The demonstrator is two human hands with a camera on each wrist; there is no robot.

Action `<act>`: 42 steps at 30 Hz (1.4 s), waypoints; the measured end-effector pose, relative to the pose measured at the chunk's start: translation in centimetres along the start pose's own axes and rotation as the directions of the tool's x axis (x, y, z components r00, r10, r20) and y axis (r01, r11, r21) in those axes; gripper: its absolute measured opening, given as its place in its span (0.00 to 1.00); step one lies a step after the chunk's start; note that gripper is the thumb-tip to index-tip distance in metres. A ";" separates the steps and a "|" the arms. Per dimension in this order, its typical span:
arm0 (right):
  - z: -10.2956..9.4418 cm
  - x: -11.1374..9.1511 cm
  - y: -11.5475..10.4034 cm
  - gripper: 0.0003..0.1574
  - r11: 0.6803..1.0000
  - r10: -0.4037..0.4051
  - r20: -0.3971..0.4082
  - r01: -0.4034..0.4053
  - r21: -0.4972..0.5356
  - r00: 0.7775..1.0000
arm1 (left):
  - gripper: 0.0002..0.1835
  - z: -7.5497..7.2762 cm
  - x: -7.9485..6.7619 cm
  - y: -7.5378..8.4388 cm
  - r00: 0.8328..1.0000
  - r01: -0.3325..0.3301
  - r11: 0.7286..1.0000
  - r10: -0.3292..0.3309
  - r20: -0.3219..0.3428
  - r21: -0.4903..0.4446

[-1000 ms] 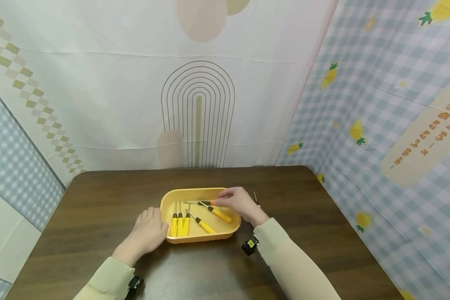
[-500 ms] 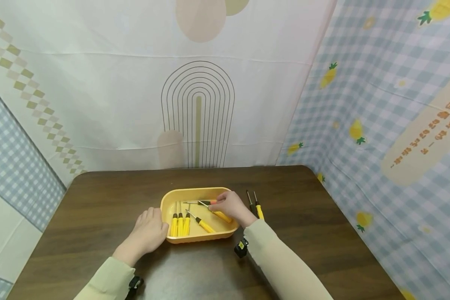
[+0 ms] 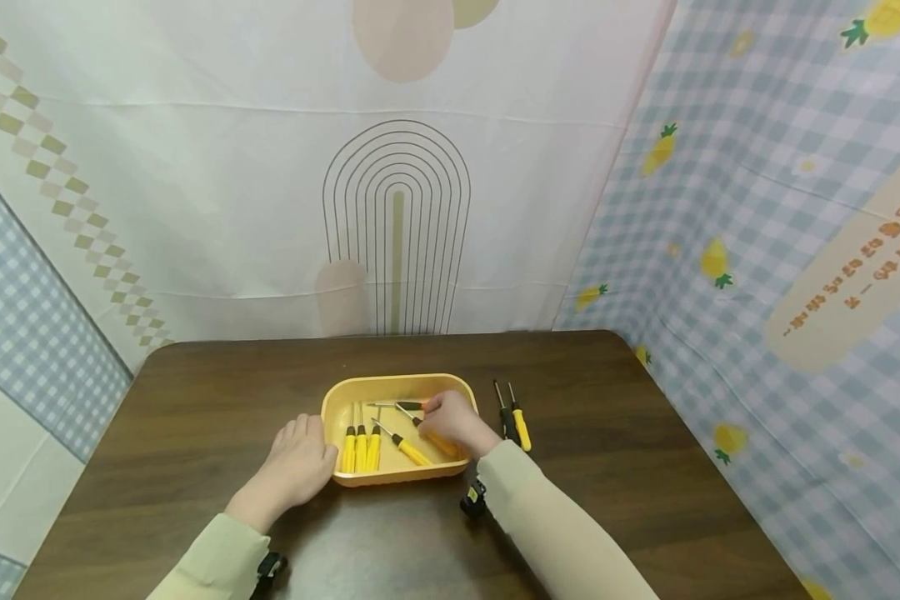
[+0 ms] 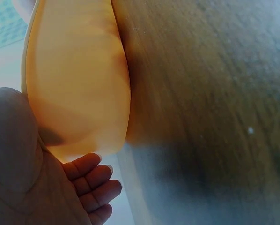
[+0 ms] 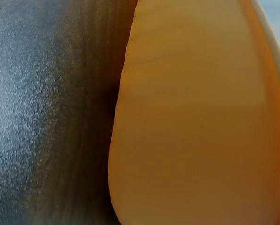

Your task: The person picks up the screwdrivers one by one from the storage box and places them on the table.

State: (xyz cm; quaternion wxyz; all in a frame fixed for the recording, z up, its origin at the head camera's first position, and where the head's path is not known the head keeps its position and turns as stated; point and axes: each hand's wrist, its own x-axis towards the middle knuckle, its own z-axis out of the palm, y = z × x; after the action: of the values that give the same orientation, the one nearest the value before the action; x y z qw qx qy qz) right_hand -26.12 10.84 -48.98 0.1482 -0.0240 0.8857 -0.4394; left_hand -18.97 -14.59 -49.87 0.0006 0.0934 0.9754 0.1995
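The left hand [image 3: 297,462] rests against the left end of the yellow tray [image 3: 401,477] — fingers loosely extended, touching its wall. Inside the tray's right half, the right hand [image 3: 453,418] bends over a yellow screwdriver [image 3: 442,446]; whether its fingers clamp it, I cannot tell. Four yellow-handled screwdrivers [image 3: 361,452] lie farther left in the tray, two loose screwdrivers [image 3: 521,429] just beyond its right end.

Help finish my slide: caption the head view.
Left hand touching a rounded rectangular yellow plastic tray on a dark wooden table, right hand over black-and-yellow screwdrivers inside.
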 end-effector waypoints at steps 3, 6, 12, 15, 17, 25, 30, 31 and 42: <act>0.1 -0.2 -0.1 0.05 0.999 -0.007 0.004 0.007 -0.037 1.000 | 0.19 0.0 0.0 0.0 1.000 0.002 1.000 -0.002 0.007 -0.001; 0.0 -0.3 -0.1 0.19 0.997 0.004 0.028 -0.002 -0.075 1.000 | 0.19 0.0 0.0 0.0 1.000 0.001 1.000 -0.001 0.010 -0.002; -0.2 -0.6 -0.2 0.25 0.991 0.033 0.080 -0.022 -0.136 0.996 | 0.18 0.0 0.0 0.0 1.000 -0.006 1.000 0.006 -0.004 -0.003; -0.1 -0.7 -0.2 0.17 0.987 0.020 0.070 -0.009 -0.158 0.997 | 0.18 0.1 0.0 -0.1 1.000 -0.007 1.000 0.007 -0.007 -0.002; 0.0 -0.7 -0.2 0.08 0.988 0.015 0.057 -0.006 -0.157 0.998 | 0.18 0.2 0.1 -0.1 1.000 -0.007 1.000 0.007 -0.008 -0.001; 0.1 -0.8 -0.3 0.08 0.993 0.020 0.057 -0.013 -0.121 0.998 | 0.18 0.2 0.0 -0.2 1.000 -0.010 1.000 0.010 -0.018 -0.006; 0.0 -0.8 -0.4 0.12 0.992 0.013 0.089 -0.001 -0.125 0.996 | 0.17 0.2 0.0 -0.1 1.000 -0.012 1.000 0.012 -0.023 -0.012; 0.0 -0.8 -0.5 0.15 0.992 0.010 0.095 0.002 -0.127 0.995 | 0.17 0.2 0.0 -0.1 1.000 -0.013 1.000 0.012 -0.024 -0.013; -1.2 -1.2 -1.1 0.06 0.996 -0.029 0.131 0.039 -0.075 0.991 | 0.17 0.2 0.0 -0.2 1.000 -0.016 1.000 0.016 -0.022 -0.009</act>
State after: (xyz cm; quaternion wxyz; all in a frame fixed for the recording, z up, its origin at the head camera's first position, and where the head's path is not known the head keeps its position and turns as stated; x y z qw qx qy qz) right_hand -25.44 11.31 -47.17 0.1969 -0.0733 0.8900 -0.4047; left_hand -18.99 -14.71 -50.18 -0.0113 0.0989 0.9737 0.2051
